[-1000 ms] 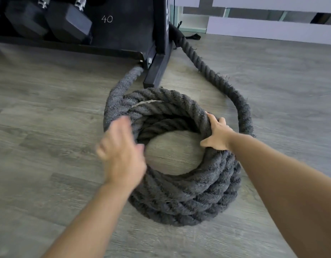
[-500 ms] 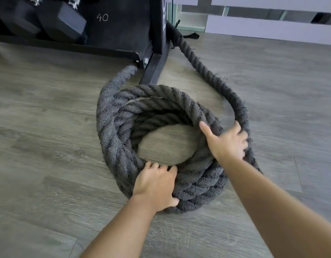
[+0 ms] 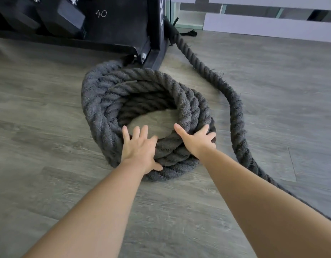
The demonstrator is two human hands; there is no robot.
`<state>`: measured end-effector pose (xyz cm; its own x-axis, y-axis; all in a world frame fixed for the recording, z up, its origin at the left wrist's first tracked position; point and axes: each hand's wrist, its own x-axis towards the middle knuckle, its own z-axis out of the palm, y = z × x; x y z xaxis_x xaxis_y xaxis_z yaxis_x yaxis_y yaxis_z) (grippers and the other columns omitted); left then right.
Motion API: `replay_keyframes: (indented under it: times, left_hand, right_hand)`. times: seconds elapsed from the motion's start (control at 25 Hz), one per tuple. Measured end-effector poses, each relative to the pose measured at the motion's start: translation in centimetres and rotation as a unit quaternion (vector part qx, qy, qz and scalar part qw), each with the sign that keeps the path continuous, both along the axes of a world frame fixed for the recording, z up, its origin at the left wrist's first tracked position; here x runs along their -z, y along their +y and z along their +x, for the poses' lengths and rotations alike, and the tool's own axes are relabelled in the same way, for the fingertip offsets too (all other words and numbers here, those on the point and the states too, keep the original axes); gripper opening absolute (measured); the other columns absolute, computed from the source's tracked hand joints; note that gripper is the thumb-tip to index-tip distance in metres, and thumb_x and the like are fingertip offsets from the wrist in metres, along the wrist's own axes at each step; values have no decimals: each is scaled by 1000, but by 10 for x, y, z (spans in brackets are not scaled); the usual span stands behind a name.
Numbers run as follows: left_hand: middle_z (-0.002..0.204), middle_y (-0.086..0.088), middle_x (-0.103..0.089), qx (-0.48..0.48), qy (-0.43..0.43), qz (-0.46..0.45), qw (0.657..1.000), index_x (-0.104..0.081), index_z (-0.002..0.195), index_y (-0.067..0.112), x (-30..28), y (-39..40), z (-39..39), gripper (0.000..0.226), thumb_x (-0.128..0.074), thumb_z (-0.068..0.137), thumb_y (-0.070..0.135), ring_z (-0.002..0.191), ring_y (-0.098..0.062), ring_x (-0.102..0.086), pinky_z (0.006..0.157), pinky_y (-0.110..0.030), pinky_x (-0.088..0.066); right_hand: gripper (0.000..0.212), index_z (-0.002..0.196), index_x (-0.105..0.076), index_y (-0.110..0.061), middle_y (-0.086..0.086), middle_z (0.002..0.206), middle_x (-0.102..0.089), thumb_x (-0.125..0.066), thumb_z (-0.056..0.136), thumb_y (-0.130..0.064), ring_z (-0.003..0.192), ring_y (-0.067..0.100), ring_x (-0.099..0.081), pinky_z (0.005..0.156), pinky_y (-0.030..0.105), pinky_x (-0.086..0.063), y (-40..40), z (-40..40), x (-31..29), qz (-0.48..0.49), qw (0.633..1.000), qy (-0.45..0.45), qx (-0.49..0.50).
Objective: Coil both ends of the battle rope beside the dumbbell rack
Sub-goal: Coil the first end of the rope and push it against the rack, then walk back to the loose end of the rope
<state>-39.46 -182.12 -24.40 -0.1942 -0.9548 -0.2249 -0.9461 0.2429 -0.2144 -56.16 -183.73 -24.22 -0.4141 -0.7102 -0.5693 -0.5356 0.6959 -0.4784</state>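
1. Head view: rope (image 3: 97, 101) lies coiled on floor (image 3: 40, 127), touching near foot of rack (image 3: 153, 34); a loose strand runs from the rack's right side, curving near-right.
2. L hand (image 3: 140, 148): fingers spread flat on coil's near edge, thumb under, pressing.
3. R hand (image 3: 196, 138): fingers splayed, pressing coil's near-right edge.

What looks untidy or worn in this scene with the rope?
The coil is lopsided: its turns are stacked high on the left and slump lower at the near side, where the left hand and right hand rest. The loose rope length is frayed, with fibres sticking out.
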Motion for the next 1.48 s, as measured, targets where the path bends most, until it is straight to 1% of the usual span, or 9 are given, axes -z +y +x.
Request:
replay_keyframes:
  times: [0.12,0.24,0.52,0.64,0.84,1.08,1.2,1.36,1.48]
  left_hand:
    - [153,-14,-18,-72,28,14,997,-4,157,24,-7,14,-7,132,-74,58,79,138,-38,-21,119,-58,-8]
    - [153,-12,-25,-50,90,-9,995,-1,156,17,-16,35,-8,137,-66,58,86,144,-38,-19,119,-56,-7]
    - [166,-9,-5,-52,210,73,974,-20,157,20,-34,79,10,93,-60,86,65,153,-26,2,123,-51,-4]
    - [158,-3,-32,-71,321,82,941,-48,144,22,-48,86,10,57,-61,94,45,146,-22,-25,119,-42,-23]
    - [103,3,-68,-61,321,35,944,-69,99,27,-113,79,14,15,-57,97,35,99,-21,-60,82,-36,-49]
    - [68,2,-55,-11,279,-77,957,-49,60,19,-220,73,40,54,-45,99,56,72,-28,-58,58,-35,-35]
    - [107,4,-59,20,260,-148,954,-63,102,22,-283,69,63,45,-43,96,61,98,-22,-60,67,-35,-43]
    - [150,-2,-42,25,210,-121,970,-33,151,21,-384,68,94,82,-28,90,76,129,-26,-47,93,-43,-48]
    - [104,-3,-67,-14,280,-69,957,-68,98,24,-472,79,123,81,-15,81,83,105,-27,-61,78,-40,-48]
  right_hand:
    - [120,159,11,-27,13,166,13,-47,74,-89,151,41,-2,117,62,-16,20,12,-14,-78,989,84,-96]
    - [101,160,3,-31,12,167,15,-43,85,-81,152,37,5,117,63,-8,34,27,-27,-141,963,107,-201]
    - [67,155,-30,-23,13,158,-30,-47,98,-56,145,35,-25,112,54,-34,61,11,-41,-100,965,77,-230]
    - [41,129,-59,-14,13,122,-64,-52,100,-42,109,33,-60,91,44,-53,77,0,-56,-106,967,63,-223]
    - [27,82,-59,-11,8,81,-65,-50,98,-31,76,30,-62,68,37,-55,77,0,-118,-150,955,112,-228]
    - [51,66,-50,-15,3,65,-58,-37,105,-45,59,25,-56,51,30,-40,70,15,-218,-225,933,143,-243]
    - [46,71,-49,-17,-1,73,-55,-37,105,-46,72,26,-59,55,32,-37,69,26,-276,-254,913,177,-265]
    - [52,82,-53,-17,0,86,-57,-31,102,-59,87,28,-60,69,38,-47,70,57,-383,-283,892,201,-289]
    - [66,78,-58,-17,1,79,-62,-21,100,-67,84,28,-62,76,42,-54,85,84,-473,-289,896,211,-262]
